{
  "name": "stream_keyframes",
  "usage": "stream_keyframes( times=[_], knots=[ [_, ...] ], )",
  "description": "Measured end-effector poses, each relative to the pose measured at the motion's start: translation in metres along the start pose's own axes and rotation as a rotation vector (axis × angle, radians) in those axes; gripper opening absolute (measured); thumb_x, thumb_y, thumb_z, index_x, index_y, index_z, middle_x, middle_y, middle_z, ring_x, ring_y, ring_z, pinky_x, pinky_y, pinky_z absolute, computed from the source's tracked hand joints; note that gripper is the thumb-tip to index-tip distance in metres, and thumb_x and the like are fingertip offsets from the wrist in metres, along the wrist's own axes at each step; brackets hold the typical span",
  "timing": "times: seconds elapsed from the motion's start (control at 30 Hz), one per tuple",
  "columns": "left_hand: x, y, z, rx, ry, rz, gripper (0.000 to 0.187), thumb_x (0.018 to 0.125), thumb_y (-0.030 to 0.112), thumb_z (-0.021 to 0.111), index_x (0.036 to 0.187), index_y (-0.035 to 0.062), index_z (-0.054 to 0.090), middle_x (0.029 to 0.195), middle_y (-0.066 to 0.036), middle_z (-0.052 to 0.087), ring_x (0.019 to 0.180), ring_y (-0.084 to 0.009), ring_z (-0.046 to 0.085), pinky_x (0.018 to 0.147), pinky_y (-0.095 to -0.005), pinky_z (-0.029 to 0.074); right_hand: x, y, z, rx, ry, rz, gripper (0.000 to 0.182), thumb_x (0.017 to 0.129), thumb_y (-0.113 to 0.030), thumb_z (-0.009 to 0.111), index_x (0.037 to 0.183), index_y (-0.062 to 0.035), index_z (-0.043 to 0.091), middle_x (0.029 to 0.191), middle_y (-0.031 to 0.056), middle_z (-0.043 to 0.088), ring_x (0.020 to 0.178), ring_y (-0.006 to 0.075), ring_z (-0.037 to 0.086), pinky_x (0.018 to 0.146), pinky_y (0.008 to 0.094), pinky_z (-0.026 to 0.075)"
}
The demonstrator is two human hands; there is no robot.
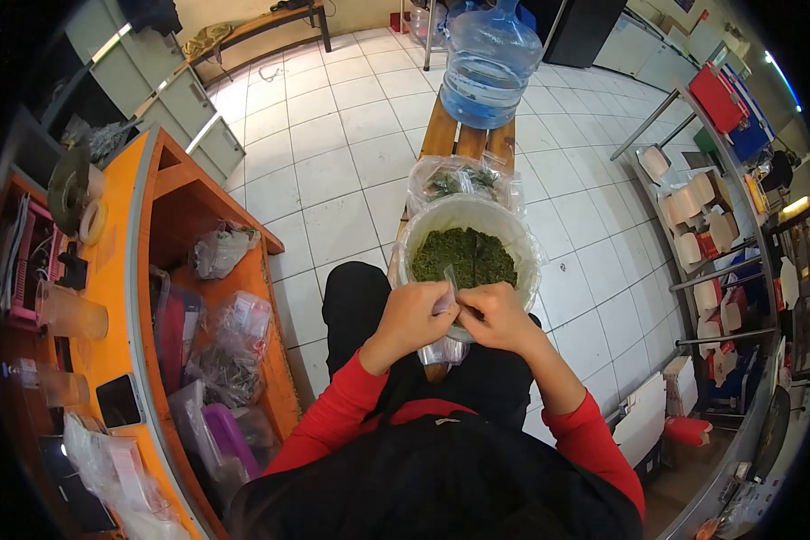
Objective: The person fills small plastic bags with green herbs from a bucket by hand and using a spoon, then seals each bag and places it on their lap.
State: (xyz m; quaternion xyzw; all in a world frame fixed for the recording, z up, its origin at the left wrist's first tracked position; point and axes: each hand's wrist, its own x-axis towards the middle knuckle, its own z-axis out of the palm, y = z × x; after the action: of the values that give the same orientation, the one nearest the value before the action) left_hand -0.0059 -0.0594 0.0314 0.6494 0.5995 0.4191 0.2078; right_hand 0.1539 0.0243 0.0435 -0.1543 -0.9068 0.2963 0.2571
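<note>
Both my hands are together at the near rim of a white round tub (530,261). The tub is lined with clear plastic and holds a dark green chopped mass (441,252). Between my fingertips is a small clear plastic bag (451,277), its upper part standing up. My left hand (412,317) pinches it from one side, and my right hand (502,315) is closed on the other side. What lies inside the bag, if anything, is hidden. Behind the tub sits a clear bag with green pieces (463,183). Clear plastic packets (447,350) lie below my hands, on the near side.
A wooden bench (441,129) carries the tub and a large blue water jug (488,67). On the left stands an orange counter (121,346) with a phone (121,400), cups and bags. To the right is a metal rack (724,335) with boxes.
</note>
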Motion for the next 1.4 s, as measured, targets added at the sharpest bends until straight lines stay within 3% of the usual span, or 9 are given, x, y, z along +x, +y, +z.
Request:
stream_keyframes(
  times=[0.23,0.47,0.57,0.73,0.8,0.87,0.97,1.17,1.4],
  knots=[
    [-0.009,0.002,-0.007,0.034,-0.068,-0.267,0.026,0.075,0.023,0.065,0.069,0.0001,0.054,0.056,-0.017,0.053,0.057,-0.0375,0.056,0.051,-0.041,0.044,0.006,-0.008,-0.004,-0.208,0.314,0.173,0.019,0.073,-0.008,0.062,0.056,-0.0064,0.052,0.05,0.0093,0.051,0.044,0.0279,0.055,0.044,0.036,0.042],
    [-0.001,-0.005,-0.005,-0.37,0.295,-0.18,0.019,0.073,-0.003,0.06,0.09,0.004,0.059,0.096,-0.011,0.065,0.073,-0.0274,0.064,0.061,-0.0328,0.048,0.012,-0.009,0.007,-0.057,0.233,0.345,0.021,0.075,-0.009,0.062,0.055,-0.0062,0.054,0.054,0.0111,0.055,0.046,0.0284,0.056,0.044,0.0342,0.042],
    [0.007,0.0,-0.008,-0.254,0.113,0.193,0.038,0.073,-0.007,0.063,0.11,0.0039,0.058,0.118,-0.011,0.064,0.106,-0.0244,0.063,0.085,-0.0293,0.049,0.012,0.004,0.008,0.402,0.281,0.492,0.025,0.079,-0.009,0.059,0.055,-0.003,0.054,0.052,0.0033,0.054,0.044,0.0143,0.05,0.044,0.0266,0.037],
    [0.009,-0.008,-0.002,-0.225,0.259,0.119,0.042,0.073,0.005,0.076,0.111,0.0052,0.059,0.106,-0.007,0.066,0.09,-0.0187,0.066,0.074,-0.0274,0.052,0.022,0.005,-0.023,0.985,-0.12,0.637,0.032,0.094,-0.022,0.057,0.069,-0.0021,0.062,0.061,0.0011,0.056,0.054,0.0065,0.051,0.05,0.0213,0.037],
    [0.006,-0.019,-0.002,-0.342,0.368,-0.01,0.042,0.076,0.004,0.075,0.114,0.0039,0.057,0.105,-0.005,0.067,0.082,-0.012,0.065,0.068,-0.0234,0.051,0.025,0.037,-0.029,0.825,-0.127,0.549,0.029,0.095,-0.022,0.055,0.078,-0.0004,0.064,0.069,0.0055,0.062,0.061,0.0142,0.059,0.057,0.0271,0.046],
    [0.006,-0.021,-0.011,-0.514,0.482,-0.159,0.041,0.078,0.001,0.074,0.116,0.0008,0.056,0.105,-0.006,0.066,0.076,-0.0058,0.058,0.06,-0.0185,0.046,0.024,0.079,-0.014,-0.076,0.001,0.286,0.017,0.088,-0.015,0.058,0.081,-0.002,0.067,0.088,0.0078,0.063,0.079,0.022,0.063,0.07,0.033,0.05],
    [0.01,-0.036,-0.019,-0.703,0.6,-0.261,0.045,0.079,0.0,0.074,0.12,-0.0009,0.055,0.107,-0.011,0.065,0.08,-0.0079,0.059,0.065,-0.0188,0.047,0.004,0.133,0.012,-0.619,-0.352,0.181,0.014,0.08,-0.01,0.059,0.088,-0.0061,0.069,0.105,0.0073,0.06,0.099,0.0266,0.058,0.081,0.0369,0.049],
    [0.0,-0.045,-0.033,-0.709,0.69,-0.32,0.044,0.081,0.002,0.073,0.12,-0.0003,0.054,0.106,-0.01,0.063,0.091,-0.0107,0.059,0.074,-0.0216,0.049,0.028,0.155,0.002,-0.713,-0.673,-0.224,0.018,0.077,-0.008,0.058,0.092,-0.0084,0.068,0.105,0.0062,0.058,0.097,0.0257,0.059,0.078,0.0375,0.05],
    [0.005,-0.061,-0.022,-0.699,0.672,-0.375,0.041,0.081,0.004,0.074,0.118,-0.0011,0.056,0.103,-0.008,0.063,0.091,-0.0102,0.058,0.072,-0.0209,0.047,0.041,0.16,0.012,-0.089,-0.1,0.133,0.011,0.083,-0.002,0.059,0.092,-0.0005,0.066,0.092,0.0135,0.065,0.084,0.0319,0.064,0.075,0.0382,0.052]
  ],
)
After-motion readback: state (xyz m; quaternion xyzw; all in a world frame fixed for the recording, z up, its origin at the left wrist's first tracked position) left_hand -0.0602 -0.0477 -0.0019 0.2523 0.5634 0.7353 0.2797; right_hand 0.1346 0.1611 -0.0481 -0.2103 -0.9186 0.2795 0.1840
